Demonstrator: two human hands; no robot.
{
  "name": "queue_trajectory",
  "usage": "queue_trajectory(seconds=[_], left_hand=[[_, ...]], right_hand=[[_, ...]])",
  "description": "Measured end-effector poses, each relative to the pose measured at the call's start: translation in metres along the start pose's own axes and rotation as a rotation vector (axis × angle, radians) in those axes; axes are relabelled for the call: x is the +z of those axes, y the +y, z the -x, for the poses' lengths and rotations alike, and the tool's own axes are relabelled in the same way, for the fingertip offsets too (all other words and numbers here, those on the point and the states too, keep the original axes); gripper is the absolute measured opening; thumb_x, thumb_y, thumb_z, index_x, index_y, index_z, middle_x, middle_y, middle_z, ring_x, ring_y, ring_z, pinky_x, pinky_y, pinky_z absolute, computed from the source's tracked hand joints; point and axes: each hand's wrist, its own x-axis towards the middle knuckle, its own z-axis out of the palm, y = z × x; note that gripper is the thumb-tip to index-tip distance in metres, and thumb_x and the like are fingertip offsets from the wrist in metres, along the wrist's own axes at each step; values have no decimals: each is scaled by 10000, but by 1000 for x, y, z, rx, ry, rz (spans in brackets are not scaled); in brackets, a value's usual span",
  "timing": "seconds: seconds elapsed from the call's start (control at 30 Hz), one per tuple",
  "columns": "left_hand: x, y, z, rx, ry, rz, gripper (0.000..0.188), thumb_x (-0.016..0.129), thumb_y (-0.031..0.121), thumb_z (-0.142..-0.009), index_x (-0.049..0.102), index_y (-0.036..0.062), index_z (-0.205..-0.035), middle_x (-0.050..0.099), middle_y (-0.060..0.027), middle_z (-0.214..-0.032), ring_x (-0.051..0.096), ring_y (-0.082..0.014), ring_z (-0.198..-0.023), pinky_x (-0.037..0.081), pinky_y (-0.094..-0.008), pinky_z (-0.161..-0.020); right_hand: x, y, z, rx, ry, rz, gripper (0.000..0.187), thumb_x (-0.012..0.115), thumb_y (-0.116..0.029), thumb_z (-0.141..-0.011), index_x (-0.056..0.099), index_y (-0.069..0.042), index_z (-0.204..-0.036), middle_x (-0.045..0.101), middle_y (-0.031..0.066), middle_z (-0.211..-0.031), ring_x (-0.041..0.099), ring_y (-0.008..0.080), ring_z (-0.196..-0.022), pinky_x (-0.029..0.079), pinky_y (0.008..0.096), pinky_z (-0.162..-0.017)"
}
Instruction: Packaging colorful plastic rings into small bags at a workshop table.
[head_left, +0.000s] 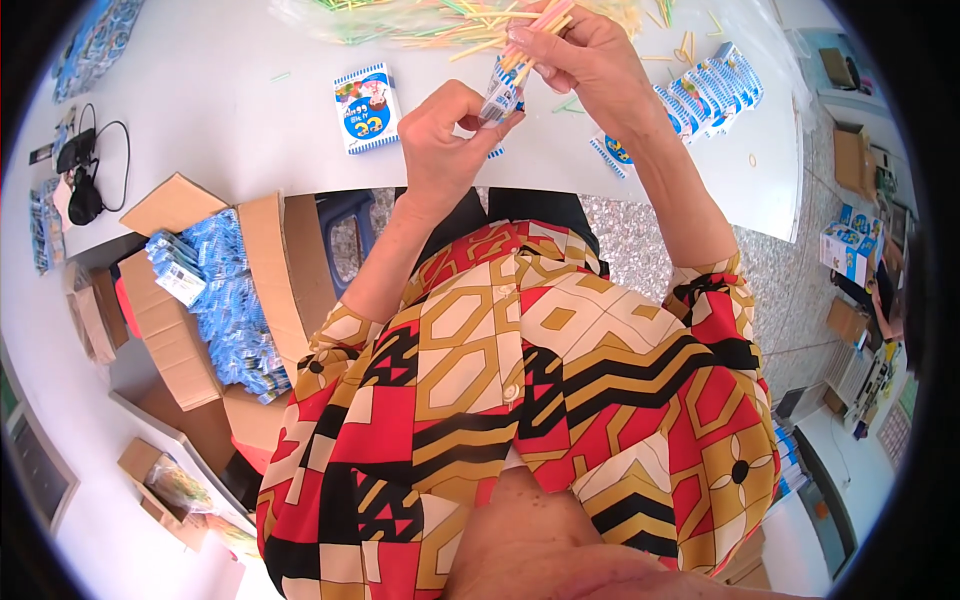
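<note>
Above the near edge of the white table, my left hand [442, 135] pinches a small blue-and-white packet [503, 92] between thumb and fingers. My right hand [592, 68] grips a bundle of thin yellow and pink sticks [540, 32], whose lower ends are at the packet's top. How far they reach inside it, I cannot tell. Left of my hands, a blue-and-white printed box [367, 108] lies on the table. Beside my right wrist lies an overlapping row of similar blue-and-white packs [712, 95].
More loose sticks lie on clear plastic [400, 22] at the far side. An open cardboard box [170, 330] at my left holds many blue packets [225, 300]. Black cabled objects [85, 175] rest at the table's left. Cartons [853, 160] stand off to the right.
</note>
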Motion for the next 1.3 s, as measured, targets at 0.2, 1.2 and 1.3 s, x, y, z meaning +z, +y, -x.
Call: queue_trajectory(seconds=[0.2,1.2,1.3], left_hand=[[1,0,0,101,13,-34,268,800,44,-636,534,15,-644,557,-44,-639,524,-118,-530,420,-224,-476],[-7,-14,-5,-152,-81,282,166,758,95,-731,671,34,-859,593,10,-659,505,-30,-556,393,-179,-492],[-7,-16,-12,-183,-101,279,174,751,103,-741,675,39,-884,586,21,-635,496,-23,-544,392,-178,-492]], right_hand=[[1,18,-10,-739,-187,74,83,627,-87,-855,606,-9,-876,570,-10,-694,461,33,-553,352,182,-473],[3,-17,6,-237,-163,432,75,615,-39,-830,558,7,-843,574,35,-826,490,77,-680,408,226,-605],[1,-2,-15,-861,-350,301,90,599,-75,-846,565,6,-864,574,57,-802,512,104,-691,420,245,-621]])
